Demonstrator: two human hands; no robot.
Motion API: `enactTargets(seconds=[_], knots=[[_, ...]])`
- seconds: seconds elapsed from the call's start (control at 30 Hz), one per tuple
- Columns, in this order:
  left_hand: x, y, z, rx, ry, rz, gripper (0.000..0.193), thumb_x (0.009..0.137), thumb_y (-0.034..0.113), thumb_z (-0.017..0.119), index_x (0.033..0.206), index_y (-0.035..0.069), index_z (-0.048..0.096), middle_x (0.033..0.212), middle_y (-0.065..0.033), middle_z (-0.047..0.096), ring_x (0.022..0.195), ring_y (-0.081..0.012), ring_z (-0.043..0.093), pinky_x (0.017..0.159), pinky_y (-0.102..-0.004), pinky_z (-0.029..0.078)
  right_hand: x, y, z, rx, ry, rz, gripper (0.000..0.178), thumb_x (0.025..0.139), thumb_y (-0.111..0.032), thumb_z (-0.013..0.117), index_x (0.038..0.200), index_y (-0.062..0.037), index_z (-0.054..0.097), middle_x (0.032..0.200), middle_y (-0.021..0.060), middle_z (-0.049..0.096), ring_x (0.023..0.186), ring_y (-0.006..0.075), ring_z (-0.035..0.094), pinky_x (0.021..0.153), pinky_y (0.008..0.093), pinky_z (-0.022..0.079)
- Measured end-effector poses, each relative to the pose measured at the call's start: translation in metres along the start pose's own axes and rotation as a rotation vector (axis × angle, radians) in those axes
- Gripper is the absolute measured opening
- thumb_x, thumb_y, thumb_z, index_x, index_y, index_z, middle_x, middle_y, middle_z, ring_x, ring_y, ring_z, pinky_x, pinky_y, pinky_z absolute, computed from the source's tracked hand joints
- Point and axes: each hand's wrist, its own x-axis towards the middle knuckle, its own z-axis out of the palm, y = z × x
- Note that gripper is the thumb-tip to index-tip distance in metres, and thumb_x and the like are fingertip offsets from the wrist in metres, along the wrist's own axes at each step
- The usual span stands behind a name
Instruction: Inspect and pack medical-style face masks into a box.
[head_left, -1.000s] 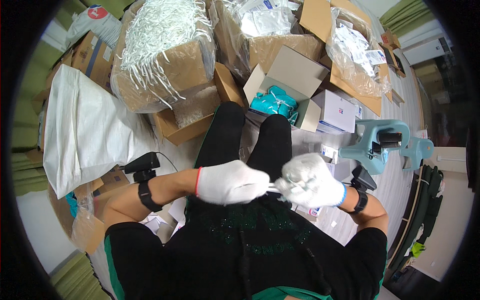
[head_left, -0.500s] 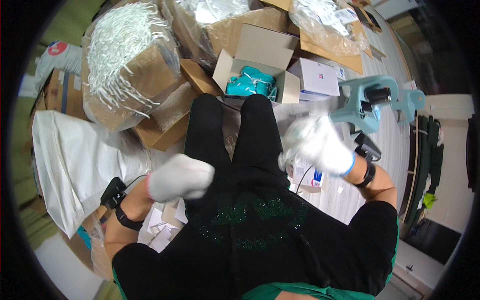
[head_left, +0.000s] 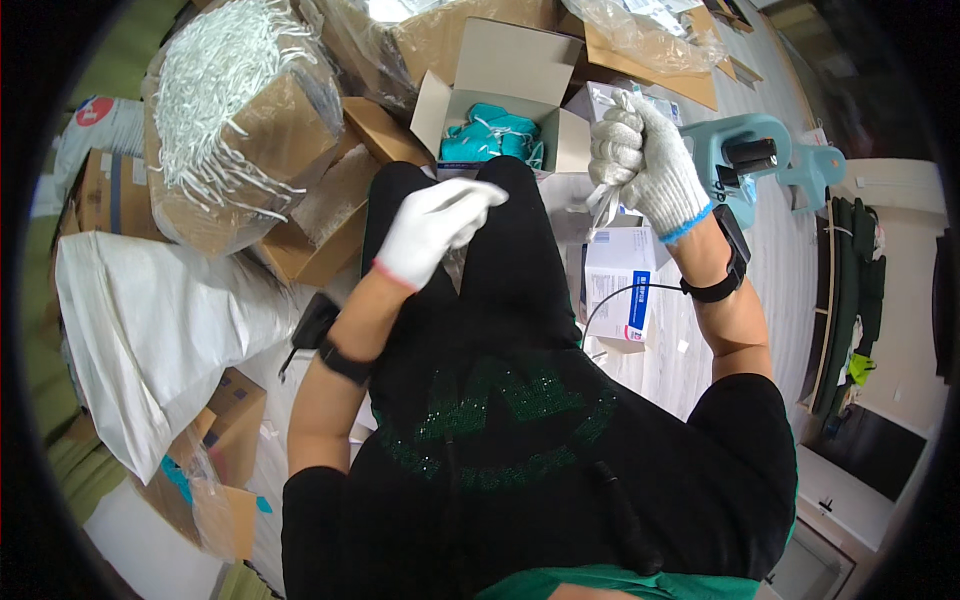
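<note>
My right hand (head_left: 645,165), in a white knitted glove with a blue cuff, is raised at the right and closed in a fist around a bunch of white cords (head_left: 602,212). Loose ends hang below the fist. Over my lap, my left hand (head_left: 440,225) wears a smoother white glove with a pink cuff. Its fingers are pressed together, pointing right, with nothing visible at the tips. Just beyond my knees stands an open carton (head_left: 515,60) holding teal pieces (head_left: 495,138) with white straps.
At the far left, a plastic-lined box overflows with white cords (head_left: 225,90). A white sack (head_left: 150,330) lies nearer. A white and blue carton (head_left: 615,275) stands below my right hand. Light blue stools (head_left: 735,140) stand at right, one with a dark device (head_left: 750,155) on it.
My left hand has risen and moved right over my thighs, its fingers extending from a fist. My right hand has moved up and away from me; its fist and the cords now show clearly.
</note>
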Motion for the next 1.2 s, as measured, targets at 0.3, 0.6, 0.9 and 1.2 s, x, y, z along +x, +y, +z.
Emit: enactTargets(seconds=[0.3, 0.6, 0.9, 1.2], knots=[[0.066, -0.059, 0.052, 0.012, -0.150, 0.014, 0.058, 0.101, 0.059, 0.037, 0.084, 0.008, 0.059, 0.069, 0.0035, 0.051, 0.062, -0.0056, 0.045, 0.057, -0.0230, 0.038, 0.013, 0.014, -0.007, 0.151, -0.267, 0.082, 0.037, 0.101, -0.032, 0.046, 0.067, -0.0187, 0.041, 0.055, -0.0074, 0.030, 0.042, 0.0061, 0.021, 0.041, 0.0252, 0.020], [0.038, -0.039, 0.069, 0.049, -0.287, 0.137, 0.034, 0.103, 0.029, 0.049, 0.095, -0.001, 0.060, 0.080, 0.0002, 0.056, 0.072, -0.0089, 0.047, 0.070, -0.0272, 0.043, 0.014, 0.015, -0.016, 0.006, -0.191, -0.119, 0.042, 0.100, -0.034, 0.048, 0.063, -0.0187, 0.038, 0.053, -0.0069, 0.027, 0.041, 0.0071, 0.020, 0.040, 0.0255, 0.019], [-0.023, 0.022, 0.043, 0.789, -0.366, 0.078, 0.021, 0.095, 0.016, 0.053, 0.089, 0.001, 0.064, 0.074, -0.0158, 0.060, 0.067, -0.0264, 0.061, 0.066, -0.0356, 0.048, -0.023, 0.064, -0.025, -1.391, -0.570, -0.433, 0.026, 0.085, -0.025, 0.067, 0.067, -0.0091, 0.059, 0.058, 0.0084, 0.052, 0.053, 0.0273, 0.054, 0.049, 0.0341, 0.044], [-0.102, 0.081, 0.033, 0.680, -0.584, 0.257, 0.022, 0.093, 0.016, 0.056, 0.076, 0.002, 0.054, 0.068, -0.0133, 0.051, 0.062, -0.0331, 0.055, 0.056, -0.0394, 0.044, -0.078, 0.058, 0.022, -1.582, -1.192, -0.738, 0.024, 0.085, -0.031, 0.068, 0.068, -0.0147, 0.064, 0.055, 0.0020, 0.055, 0.045, 0.0238, 0.054, 0.043, 0.0335, 0.044]])
